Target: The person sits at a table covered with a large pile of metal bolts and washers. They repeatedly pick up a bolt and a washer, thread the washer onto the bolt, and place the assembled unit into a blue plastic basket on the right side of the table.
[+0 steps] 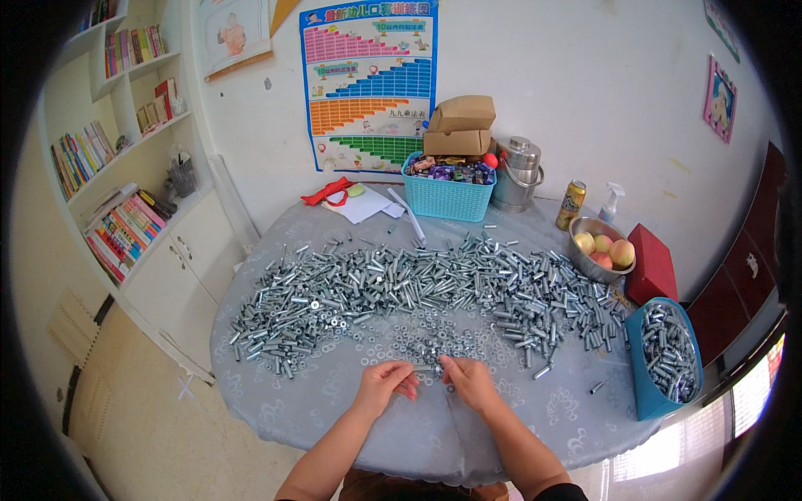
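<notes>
Near the table's front edge, my left hand (388,387) is closed, thumb and fingertips pinching one end of a short metal bolt (424,367). My right hand (469,382) is closed at the bolt's other end; a small nut or washer seems to be at its fingertips, too small to make out. Just beyond both hands lies a loose heap of nuts and washers (443,341). Behind that, a wide band of silvery metal sleeves or anchor bolts (401,284) curves across the table.
A blue bin (648,401) of metal sleeves stands at the right edge. Farther back are a steel bowl (595,271) of peaches, a red box (652,265), a drink can (571,205), a spray bottle (611,202), a metal pot (516,192) and a turquoise basket (449,200).
</notes>
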`<state>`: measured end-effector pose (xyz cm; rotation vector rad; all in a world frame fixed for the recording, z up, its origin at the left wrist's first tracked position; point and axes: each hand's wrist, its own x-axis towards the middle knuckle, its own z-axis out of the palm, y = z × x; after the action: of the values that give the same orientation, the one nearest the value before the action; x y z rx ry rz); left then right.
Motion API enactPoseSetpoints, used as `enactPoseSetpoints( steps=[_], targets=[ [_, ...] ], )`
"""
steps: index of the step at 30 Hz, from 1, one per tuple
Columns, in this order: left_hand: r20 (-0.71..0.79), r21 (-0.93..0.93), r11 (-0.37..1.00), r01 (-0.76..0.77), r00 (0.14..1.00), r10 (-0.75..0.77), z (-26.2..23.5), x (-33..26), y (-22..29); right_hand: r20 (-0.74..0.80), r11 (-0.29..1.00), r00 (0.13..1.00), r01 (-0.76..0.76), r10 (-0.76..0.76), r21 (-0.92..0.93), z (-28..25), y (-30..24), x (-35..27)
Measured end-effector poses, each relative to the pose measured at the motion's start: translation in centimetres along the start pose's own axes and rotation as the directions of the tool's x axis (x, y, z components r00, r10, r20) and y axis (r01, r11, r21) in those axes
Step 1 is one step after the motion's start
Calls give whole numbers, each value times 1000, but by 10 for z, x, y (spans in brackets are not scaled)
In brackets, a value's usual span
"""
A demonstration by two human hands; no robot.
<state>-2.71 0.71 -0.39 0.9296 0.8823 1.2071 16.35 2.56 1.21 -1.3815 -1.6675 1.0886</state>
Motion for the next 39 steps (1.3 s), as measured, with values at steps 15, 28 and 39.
enactPoseSetpoints(
  steps=[15, 28, 39],
  targets=[
    [-143, -134, 991, -6, 990, -14, -7, 9, -7, 116, 941, 939, 332, -324, -59, -4, 7, -1],
    [-27, 140, 972, -189, 981, 194, 15, -1, -3, -57, 898, 994, 106, -90, 427, -9, 15, 13],
    [-220, 170, 977, -128, 961, 165, -4, 10, -5, -782, 731, 620, 505, 64, 460, -84, 70, 43]
  ],
)
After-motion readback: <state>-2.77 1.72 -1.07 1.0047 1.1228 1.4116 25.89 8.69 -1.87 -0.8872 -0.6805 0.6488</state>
